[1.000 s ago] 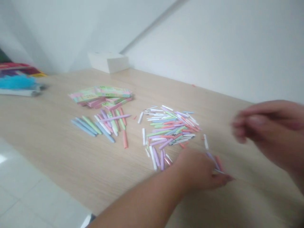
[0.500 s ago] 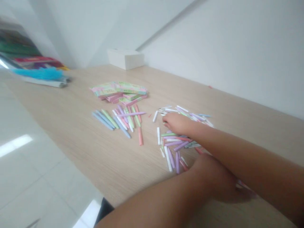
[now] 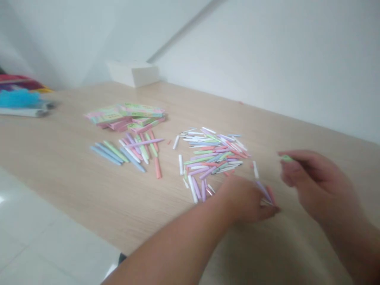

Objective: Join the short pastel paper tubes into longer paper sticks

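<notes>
My right hand (image 3: 314,182) is raised at the right, its thumb and fingers pinching a small light-green pen piece (image 3: 286,158). Low over the table, my left hand (image 3: 246,200) has its fingers curled around slim purple and pink pen parts (image 3: 265,192); motion blur softens its fingertips. A white pen piece (image 3: 255,169) lies just beyond that hand. Behind and left of my left hand spreads a loose pile of thin pen parts (image 3: 213,152) in white, purple, green, pink and blue. Farther left lies a group of thicker pastel pens (image 3: 142,146), some crossing each other.
Green and pink flat boxes (image 3: 127,114) are stacked behind the pens. A white box (image 3: 135,74) stands near the wall. At the far left are a fluffy blue item (image 3: 19,98) and a white roll (image 3: 22,112). The wooden table (image 3: 89,190) ends above a tiled floor.
My right hand has left the pile and moved right, now with a green piece in it. My left hand has shifted slightly left and up. The view has turned a little to the right.
</notes>
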{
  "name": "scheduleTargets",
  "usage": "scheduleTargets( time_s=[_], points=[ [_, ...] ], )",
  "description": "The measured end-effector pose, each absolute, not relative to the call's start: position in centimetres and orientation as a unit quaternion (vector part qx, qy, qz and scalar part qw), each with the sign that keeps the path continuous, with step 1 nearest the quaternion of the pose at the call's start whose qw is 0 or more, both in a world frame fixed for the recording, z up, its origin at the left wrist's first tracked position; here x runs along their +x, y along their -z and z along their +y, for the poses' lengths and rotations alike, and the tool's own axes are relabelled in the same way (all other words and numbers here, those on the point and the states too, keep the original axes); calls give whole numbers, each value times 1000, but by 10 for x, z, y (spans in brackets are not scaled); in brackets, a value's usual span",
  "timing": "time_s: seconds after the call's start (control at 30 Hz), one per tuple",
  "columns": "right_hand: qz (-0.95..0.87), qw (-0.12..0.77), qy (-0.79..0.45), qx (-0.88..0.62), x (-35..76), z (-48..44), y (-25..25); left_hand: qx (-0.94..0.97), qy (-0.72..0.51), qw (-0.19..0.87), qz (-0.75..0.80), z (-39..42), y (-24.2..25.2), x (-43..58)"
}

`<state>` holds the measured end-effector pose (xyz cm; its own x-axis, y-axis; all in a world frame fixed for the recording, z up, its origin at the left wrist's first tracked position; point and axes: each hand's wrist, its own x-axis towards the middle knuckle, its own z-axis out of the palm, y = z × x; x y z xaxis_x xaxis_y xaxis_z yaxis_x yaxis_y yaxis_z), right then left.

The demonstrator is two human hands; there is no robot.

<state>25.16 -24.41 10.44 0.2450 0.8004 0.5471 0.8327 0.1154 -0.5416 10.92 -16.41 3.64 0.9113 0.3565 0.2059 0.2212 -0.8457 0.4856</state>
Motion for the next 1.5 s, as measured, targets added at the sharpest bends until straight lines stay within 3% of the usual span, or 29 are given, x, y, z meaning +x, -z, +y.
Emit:
scheduleTargets(
  time_s=[0.2,0.33,1.2,1.5],
  points=[
    [-641,351,-26,-682,305,-328,-42,973,-115,123,159,-165,-38,110],
    [-637,339,-52,-690,302,-337,-21,975,-93,110,170,-165,-34,109],
    [-643,298,-78,-701,293,-331,-10,980,-61,97,164,-169,-32,110],
    [-621,312,-60,-717,291,-328,-10,973,-64,183,125,-178,-28,113]
  ],
)
